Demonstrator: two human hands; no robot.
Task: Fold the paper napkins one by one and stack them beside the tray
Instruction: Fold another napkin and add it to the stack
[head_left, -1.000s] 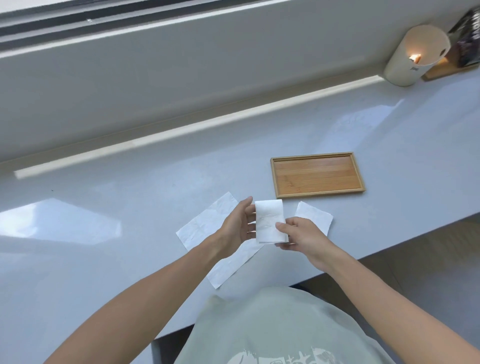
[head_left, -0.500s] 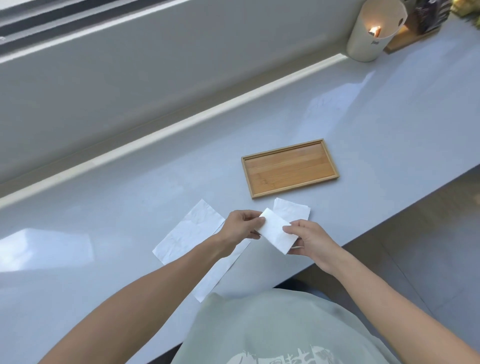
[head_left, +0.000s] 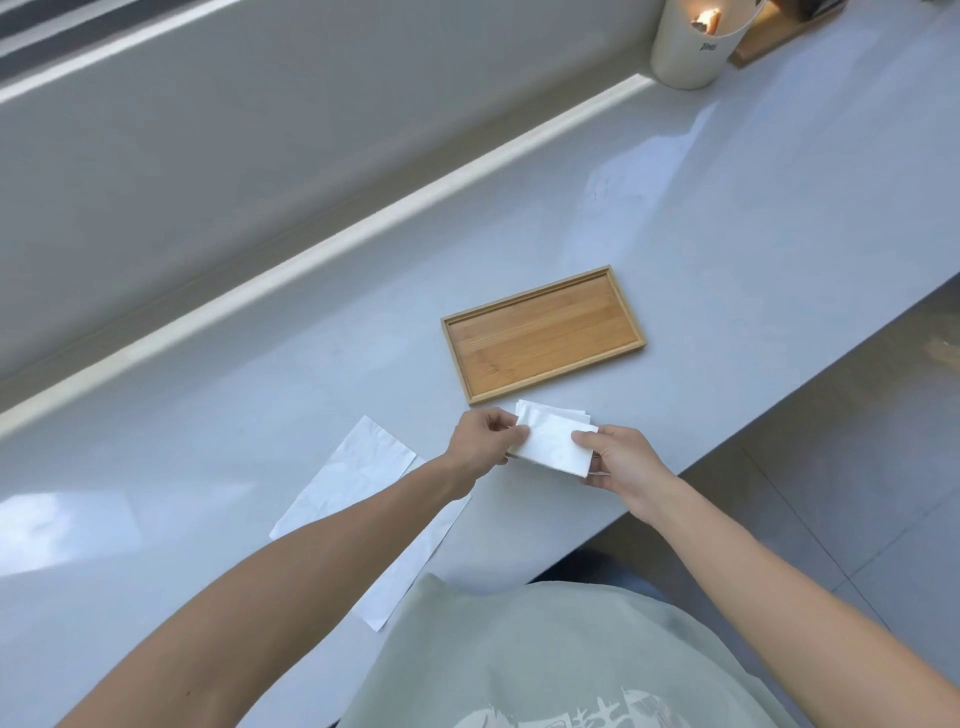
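Note:
A folded white napkin is pinched at its left end by my left hand and at its right end by my right hand. It hovers over a folded napkin stack that lies just in front of the wooden tray. The tray holds nothing. Unfolded white napkins lie flat to the left, partly hidden under my left forearm.
The grey counter's front edge runs diagonally close behind my right hand, with floor beyond. A white cup with a lit candle stands at the far right, next to a wooden board. A raised sill borders the back.
Both hands have carried the folded napkin to the right, from above the flat napkins to over the folded stack by the tray. It went from upright to lying nearly flat.

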